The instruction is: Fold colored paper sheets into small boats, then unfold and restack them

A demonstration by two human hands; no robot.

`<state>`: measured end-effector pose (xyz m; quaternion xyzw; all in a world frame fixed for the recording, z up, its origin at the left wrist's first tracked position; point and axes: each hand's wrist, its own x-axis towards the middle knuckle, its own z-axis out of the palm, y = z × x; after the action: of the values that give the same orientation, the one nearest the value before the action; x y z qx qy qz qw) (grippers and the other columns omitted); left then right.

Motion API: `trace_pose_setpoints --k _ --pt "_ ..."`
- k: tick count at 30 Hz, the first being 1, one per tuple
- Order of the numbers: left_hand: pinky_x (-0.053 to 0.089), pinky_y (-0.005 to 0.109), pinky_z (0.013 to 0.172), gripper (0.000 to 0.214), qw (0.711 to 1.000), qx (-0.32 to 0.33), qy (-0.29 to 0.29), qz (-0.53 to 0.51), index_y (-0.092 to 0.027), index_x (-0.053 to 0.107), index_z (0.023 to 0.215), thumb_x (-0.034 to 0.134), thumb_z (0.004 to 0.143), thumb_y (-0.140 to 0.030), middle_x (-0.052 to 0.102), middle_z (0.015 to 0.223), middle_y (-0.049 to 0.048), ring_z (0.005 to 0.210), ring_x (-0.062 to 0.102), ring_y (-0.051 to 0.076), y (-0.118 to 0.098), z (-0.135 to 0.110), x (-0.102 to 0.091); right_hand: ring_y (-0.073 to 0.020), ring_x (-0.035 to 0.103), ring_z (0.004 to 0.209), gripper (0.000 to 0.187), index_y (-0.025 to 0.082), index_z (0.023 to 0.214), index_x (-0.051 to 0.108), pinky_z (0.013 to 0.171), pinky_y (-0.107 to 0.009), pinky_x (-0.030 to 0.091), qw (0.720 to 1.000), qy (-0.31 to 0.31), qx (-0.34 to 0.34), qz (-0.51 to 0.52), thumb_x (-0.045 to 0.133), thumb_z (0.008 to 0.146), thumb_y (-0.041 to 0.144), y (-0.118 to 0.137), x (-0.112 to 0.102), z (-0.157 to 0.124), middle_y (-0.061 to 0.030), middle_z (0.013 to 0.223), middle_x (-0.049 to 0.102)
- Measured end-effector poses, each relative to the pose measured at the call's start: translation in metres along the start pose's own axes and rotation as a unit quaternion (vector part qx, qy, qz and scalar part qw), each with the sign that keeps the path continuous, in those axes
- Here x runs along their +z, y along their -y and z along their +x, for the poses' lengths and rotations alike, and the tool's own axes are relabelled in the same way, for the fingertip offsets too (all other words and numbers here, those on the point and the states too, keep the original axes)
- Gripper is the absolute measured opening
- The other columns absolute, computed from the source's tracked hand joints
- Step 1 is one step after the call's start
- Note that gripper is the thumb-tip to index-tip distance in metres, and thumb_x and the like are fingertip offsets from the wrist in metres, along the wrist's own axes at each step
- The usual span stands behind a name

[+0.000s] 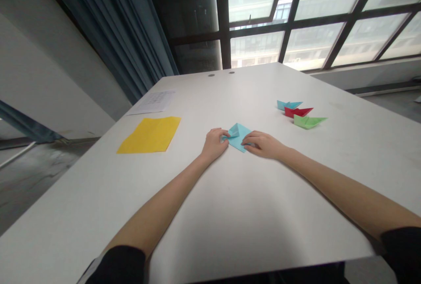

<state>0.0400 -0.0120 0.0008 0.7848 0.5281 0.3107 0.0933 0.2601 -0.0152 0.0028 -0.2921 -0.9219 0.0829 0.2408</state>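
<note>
A partly folded light blue sheet of origami paper (242, 131) lies on the white table in front of me, with a raised flap near its upper left. My left hand (215, 143) pinches its left corner between thumb and fingers. On the right side, my right hand (263, 143) grips the paper's edge with curled fingers. Parts of both paper edges are hidden under the fingers. Three folded paper boats stand to the right, beyond my right hand: a blue boat (288, 105), a red boat (297, 112) and a green boat (308, 121).
Yellow paper (151, 135) lies flat to the left, and a white printed sheet (154, 101) is behind it. The white table (226, 214) extends toward large windows (256, 47). A blue curtain (121, 25) hangs at the far left.
</note>
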Motion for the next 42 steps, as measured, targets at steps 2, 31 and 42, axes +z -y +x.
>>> trace_pose_setpoints --k 2,31,42 --pt "0.039 0.034 0.095 0.021 1.0 0.002 -0.007 -0.008 -0.023 0.062 0.079 0.052 0.065 -0.011 0.066 0.095 -0.0014 0.103 0.052 0.018 -0.002 0.0 -0.002 -0.0188 0.056 0.091 0.021 0.023 0.095 0.063 0.082 -0.033 0.044 1.0 -0.001 0.0 -0.001 0.048 0.082 0.026 0.0 0.0 0.0 -0.0056 0.094 0.064" --pt "0.041 0.033 0.086 0.034 0.977 0.17 0.096 0.088 -0.021 0.062 0.101 0.042 0.077 -0.006 0.062 0.108 0.0027 0.096 0.053 0.017 0.0 -0.007 0.003 -0.0187 0.056 0.087 0.024 0.022 0.096 0.066 0.081 -0.035 0.043 0.999 -0.01 -0.033 -0.004 0.048 0.081 0.021 -0.001 0.001 0.002 -0.0073 0.094 0.063" --pt "0.039 0.034 0.076 0.042 0.942 0.157 0.16 0.249 -0.028 0.044 0.124 0.034 0.085 -0.015 0.052 0.11 0.0083 0.094 0.047 0.022 -0.02 -0.006 -0.003 -0.0175 0.057 0.083 0.022 0.02 0.091 0.068 0.079 -0.033 0.047 0.997 -0.007 -0.047 0.055 0.051 0.076 0.018 0.004 -0.002 -0.001 -0.0073 0.091 0.064"
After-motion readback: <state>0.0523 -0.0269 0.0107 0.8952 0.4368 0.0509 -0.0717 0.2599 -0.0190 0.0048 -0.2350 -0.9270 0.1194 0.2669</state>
